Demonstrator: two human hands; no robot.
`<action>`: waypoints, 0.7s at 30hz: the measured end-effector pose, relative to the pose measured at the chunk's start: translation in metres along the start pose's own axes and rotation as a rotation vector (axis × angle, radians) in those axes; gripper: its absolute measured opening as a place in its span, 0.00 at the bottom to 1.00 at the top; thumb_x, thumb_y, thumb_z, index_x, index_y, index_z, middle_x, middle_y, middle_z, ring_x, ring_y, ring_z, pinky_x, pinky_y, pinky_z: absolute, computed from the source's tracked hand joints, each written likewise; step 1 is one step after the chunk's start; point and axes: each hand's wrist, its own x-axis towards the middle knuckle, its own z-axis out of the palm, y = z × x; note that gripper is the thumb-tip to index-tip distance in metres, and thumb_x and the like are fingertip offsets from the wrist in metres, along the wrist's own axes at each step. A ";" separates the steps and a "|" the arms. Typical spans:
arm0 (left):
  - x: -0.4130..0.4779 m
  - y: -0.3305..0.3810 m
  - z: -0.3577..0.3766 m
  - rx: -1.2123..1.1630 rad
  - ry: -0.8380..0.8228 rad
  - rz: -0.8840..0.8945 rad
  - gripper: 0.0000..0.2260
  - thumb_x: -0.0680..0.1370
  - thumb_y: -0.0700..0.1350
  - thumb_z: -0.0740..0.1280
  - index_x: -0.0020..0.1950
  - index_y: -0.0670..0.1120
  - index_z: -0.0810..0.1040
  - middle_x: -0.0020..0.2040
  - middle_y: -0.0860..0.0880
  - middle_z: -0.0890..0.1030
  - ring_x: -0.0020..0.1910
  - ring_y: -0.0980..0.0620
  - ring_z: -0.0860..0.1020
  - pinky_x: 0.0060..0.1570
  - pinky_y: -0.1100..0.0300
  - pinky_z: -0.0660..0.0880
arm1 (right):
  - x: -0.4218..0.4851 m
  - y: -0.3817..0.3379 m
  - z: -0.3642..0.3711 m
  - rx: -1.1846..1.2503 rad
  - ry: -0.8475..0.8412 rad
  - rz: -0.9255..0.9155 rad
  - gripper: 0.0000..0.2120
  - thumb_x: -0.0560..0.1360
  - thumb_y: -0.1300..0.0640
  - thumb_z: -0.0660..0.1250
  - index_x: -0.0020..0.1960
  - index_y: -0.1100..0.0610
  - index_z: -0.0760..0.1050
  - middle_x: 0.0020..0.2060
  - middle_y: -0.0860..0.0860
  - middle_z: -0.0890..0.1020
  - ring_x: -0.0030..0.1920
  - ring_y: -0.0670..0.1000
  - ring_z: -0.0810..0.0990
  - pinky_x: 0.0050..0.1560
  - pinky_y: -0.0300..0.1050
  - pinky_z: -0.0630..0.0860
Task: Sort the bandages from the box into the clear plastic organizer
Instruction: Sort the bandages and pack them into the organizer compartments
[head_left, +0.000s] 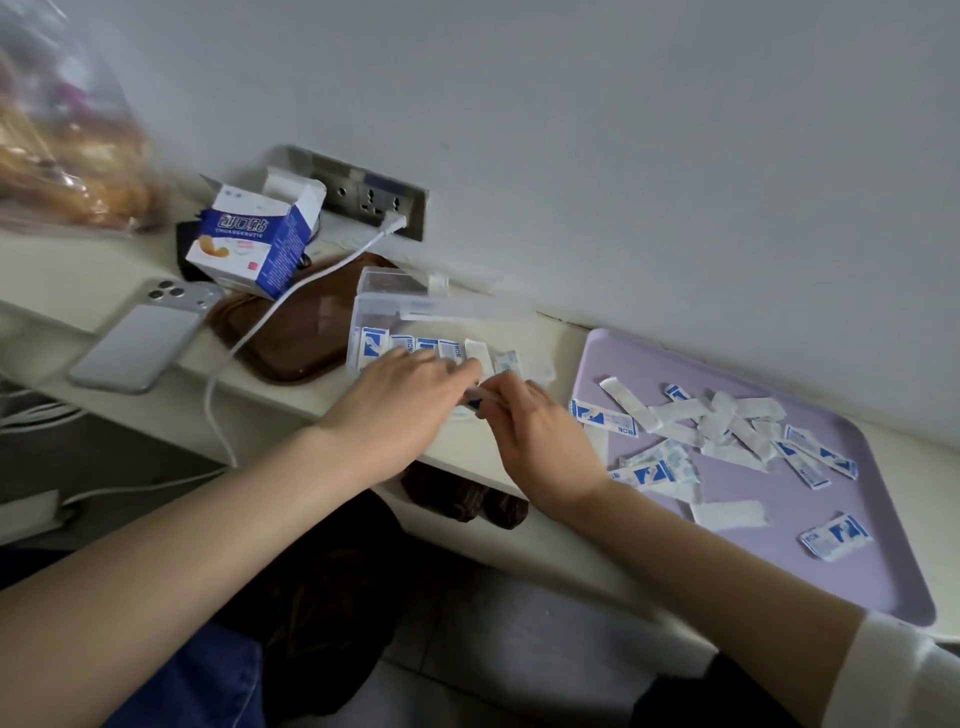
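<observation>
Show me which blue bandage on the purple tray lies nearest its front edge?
The blue-and-white wrapped bandage lying alone near the front right corner of the purple tray, apart from the heap further back.

We see a clear, glossy plastic organizer (387, 301) mid-frame, matt paper-wrapped bandages (727, 431) on a smooth lilac tray (857, 571) at right, and a printed cardboard box (249, 244) upper left.

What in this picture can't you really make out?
Head view only:
- Front of the clear plastic organizer: covered by the left hand and right hand.
- The bandage in the right hand's grip: blurred, print unreadable.
- Inside of the bandage box: opening turned away.
- Contents of the plastic bag: blurred, cut off by the left edge.
</observation>
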 end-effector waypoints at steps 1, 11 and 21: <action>-0.001 -0.006 -0.001 0.024 0.014 0.012 0.10 0.73 0.39 0.69 0.49 0.50 0.71 0.39 0.52 0.78 0.42 0.49 0.77 0.38 0.59 0.60 | 0.005 -0.003 -0.002 -0.022 0.019 -0.033 0.11 0.78 0.55 0.57 0.50 0.60 0.74 0.43 0.54 0.80 0.46 0.57 0.76 0.40 0.51 0.72; -0.008 -0.049 -0.008 -0.242 0.123 -0.171 0.05 0.78 0.43 0.65 0.53 0.44 0.74 0.40 0.47 0.80 0.39 0.45 0.78 0.36 0.58 0.62 | 0.063 -0.037 -0.012 0.159 -0.208 0.225 0.18 0.75 0.51 0.65 0.40 0.67 0.78 0.29 0.59 0.69 0.30 0.47 0.60 0.28 0.38 0.60; -0.015 -0.080 0.017 -0.123 -0.017 -0.386 0.14 0.79 0.52 0.58 0.63 0.49 0.72 0.60 0.52 0.74 0.57 0.50 0.71 0.54 0.55 0.66 | 0.126 -0.024 0.016 0.571 -0.252 0.862 0.09 0.73 0.62 0.67 0.53 0.65 0.76 0.49 0.58 0.83 0.42 0.51 0.82 0.45 0.41 0.80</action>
